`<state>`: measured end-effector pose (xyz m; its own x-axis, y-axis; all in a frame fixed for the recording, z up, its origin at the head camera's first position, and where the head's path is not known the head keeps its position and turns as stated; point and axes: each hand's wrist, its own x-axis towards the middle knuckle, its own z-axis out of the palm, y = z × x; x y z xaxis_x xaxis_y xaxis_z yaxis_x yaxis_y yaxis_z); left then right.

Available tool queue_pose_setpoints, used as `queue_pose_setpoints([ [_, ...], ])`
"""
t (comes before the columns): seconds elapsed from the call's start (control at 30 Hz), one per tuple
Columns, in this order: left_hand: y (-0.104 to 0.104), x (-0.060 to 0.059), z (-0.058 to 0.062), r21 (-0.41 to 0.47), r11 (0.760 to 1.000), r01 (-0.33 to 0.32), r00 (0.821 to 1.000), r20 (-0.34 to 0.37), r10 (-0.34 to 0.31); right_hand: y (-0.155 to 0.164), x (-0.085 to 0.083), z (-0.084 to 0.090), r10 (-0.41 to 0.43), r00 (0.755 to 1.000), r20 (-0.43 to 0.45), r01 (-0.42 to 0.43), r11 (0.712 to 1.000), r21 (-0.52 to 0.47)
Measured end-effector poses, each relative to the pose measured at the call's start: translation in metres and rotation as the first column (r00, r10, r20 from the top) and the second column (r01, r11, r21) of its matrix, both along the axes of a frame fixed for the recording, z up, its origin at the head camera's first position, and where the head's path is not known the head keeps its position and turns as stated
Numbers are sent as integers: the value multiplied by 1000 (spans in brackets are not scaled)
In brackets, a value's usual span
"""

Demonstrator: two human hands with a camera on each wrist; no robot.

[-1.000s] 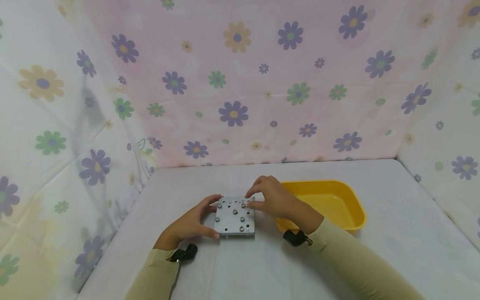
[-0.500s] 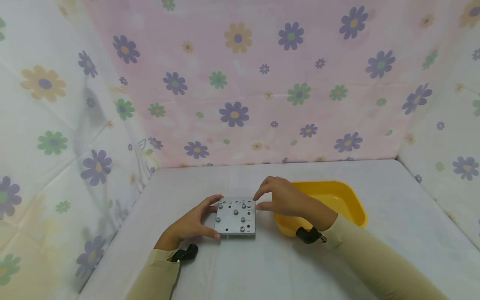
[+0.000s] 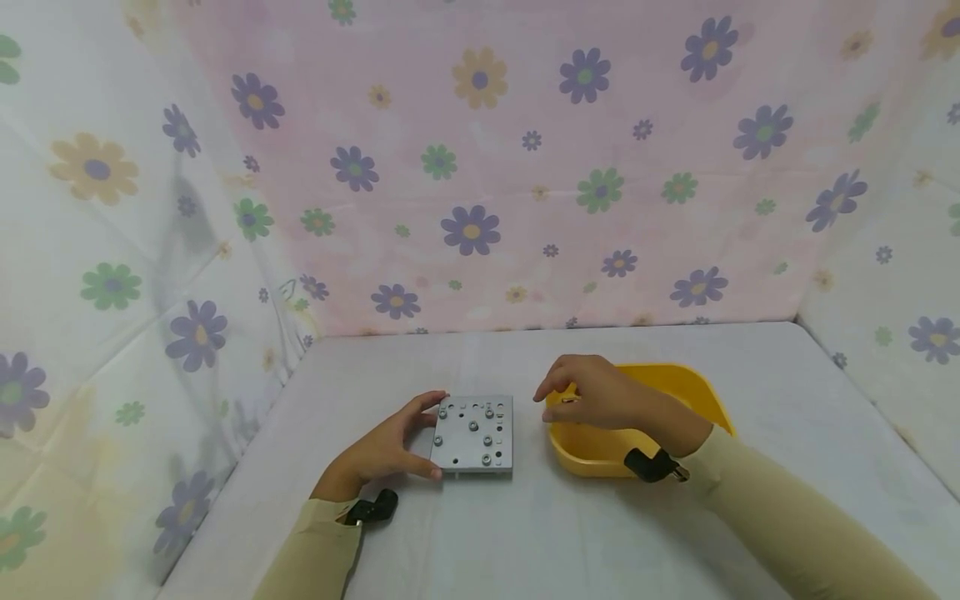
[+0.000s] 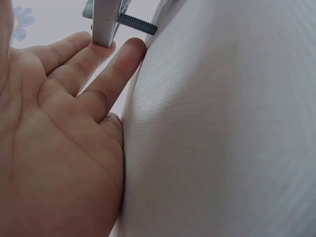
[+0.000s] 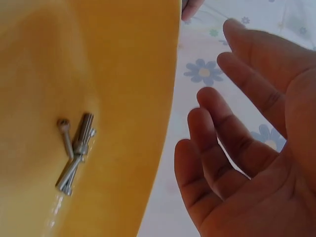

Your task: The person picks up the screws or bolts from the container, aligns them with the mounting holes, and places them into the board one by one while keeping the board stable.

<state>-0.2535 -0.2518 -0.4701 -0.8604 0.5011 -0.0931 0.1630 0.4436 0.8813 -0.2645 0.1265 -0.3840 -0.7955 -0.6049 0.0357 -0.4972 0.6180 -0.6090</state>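
Observation:
A square metal plate (image 3: 459, 451) sits on the table, with several socket-head screws (image 3: 473, 426) standing in its holes and other holes unfilled. My left hand (image 3: 384, 446) holds it by the left side, thumb at the near corner and index finger at the far one. The left wrist view shows the plate's edge raised above the cloth, a threaded screw shank (image 4: 138, 23) poking out beneath and fingertips against the edge. My right hand (image 3: 600, 398) hovers over the yellow tray's left rim, fingers loosely bent and nothing between them. Inside the tray lie several screws (image 5: 79, 148).
The yellow plastic tray (image 3: 703, 390) stands right of the plate, partly hidden by the right hand and forearm. White cloth covers the table (image 3: 510, 542). Flowered fabric walls (image 3: 480, 167) rise at the back and both sides.
My right hand has moved away from the plate's far right corner, rightward to the tray's rim. The left hand and the plate have stayed in place.

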Motion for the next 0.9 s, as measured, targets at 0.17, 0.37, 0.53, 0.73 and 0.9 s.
queue_pose_setpoints([
  [0.17, -1, 0, -1, -9, 1000, -10, 1000, -8, 10, 13, -1, 0, 49, 999, 22, -49, 999, -25],
  [0.37, -2, -1, -3, -14, 1000, -3, 1000, -9, 3, 30, -1, 0, 100, 995, -13, -100, 995, -15],
  [0.53, -2, -2, -2, -20, 1000, -7, 1000, -7, 7, 44, -3, -1, 90, 995, -32, -90, 996, 9],
  [0.73, -2, -1, -3, -16, 1000, -19, 1000, 5, 19, 62, -9, -1, 40, 999, -8, -40, 999, 23],
  [0.9, -2, -1, -4, -16, 1000, -22, 1000, 8, 22, 73, -14, -1, 0, 1000, 17, -1, 999, 54],
])
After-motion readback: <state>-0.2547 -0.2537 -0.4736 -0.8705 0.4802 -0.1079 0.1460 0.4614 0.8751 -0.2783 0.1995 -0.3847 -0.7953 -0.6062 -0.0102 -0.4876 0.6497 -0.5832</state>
